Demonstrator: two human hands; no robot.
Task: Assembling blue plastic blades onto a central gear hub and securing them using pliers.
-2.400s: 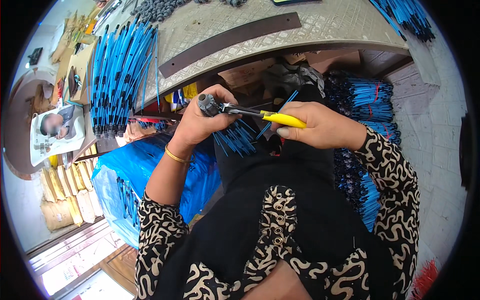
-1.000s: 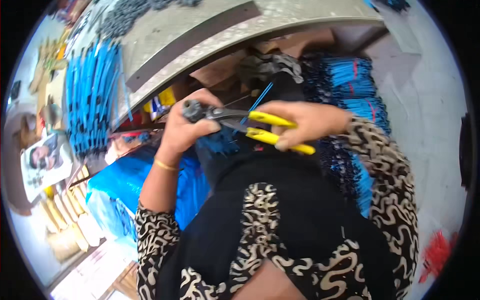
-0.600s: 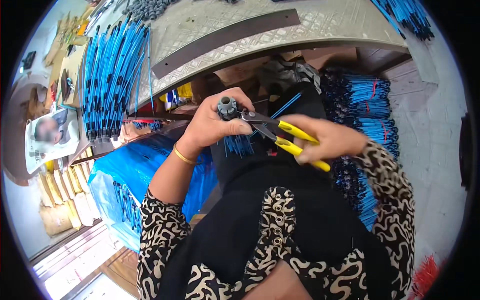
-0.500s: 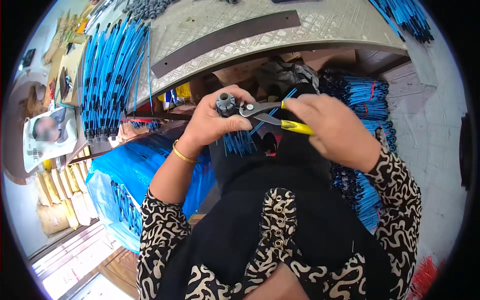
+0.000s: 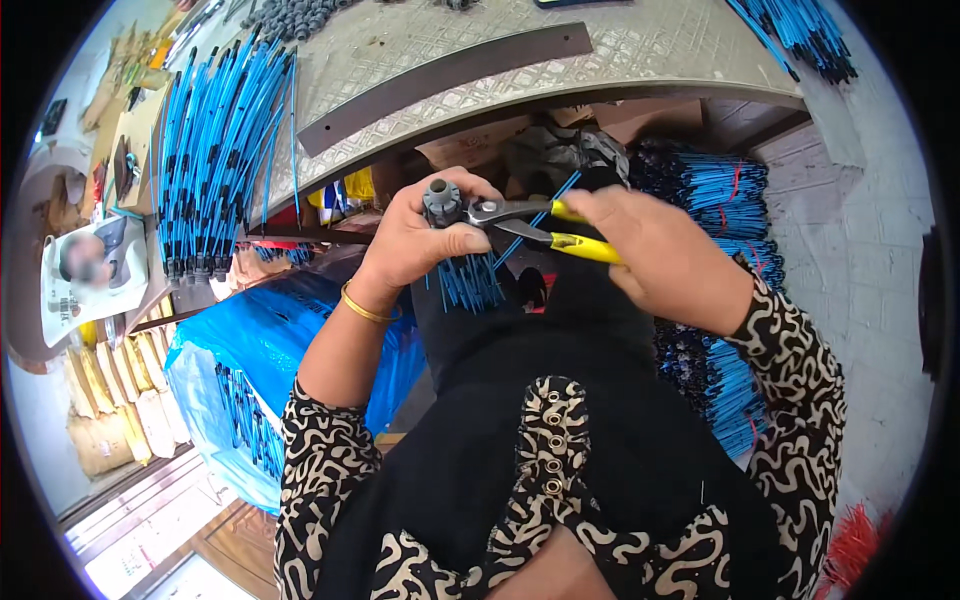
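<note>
My left hand [image 5: 405,245] is closed around a bundle of thin blue rods [image 5: 468,285], topped by a grey ribbed plastic fitting [image 5: 441,203] with a round hole facing up. The rods' lower ends hang below my thumb. In my right hand [image 5: 680,250] is a pair of pliers with yellow grips [image 5: 585,247], its fingers wrapped round the handles, which stand apart. The pliers' head is against the bundle beside the fitting, between my left thumb and fingers. What the jaws bite on is hidden there. One blue rod slants up behind the pliers.
Ahead runs a workbench [image 5: 640,65] with a dark metal strip [image 5: 450,85] along its edge. Blue rods with black ends [image 5: 215,150] lie at its left, grey fittings [image 5: 295,15] at the back. Bundled rods [image 5: 725,190] are stacked at right; a blue plastic bag [image 5: 270,340] stands at left.
The whole view has shifted slightly left. Both hands keep their hold, and the pliers stay at the fitting with their handles still apart.
</note>
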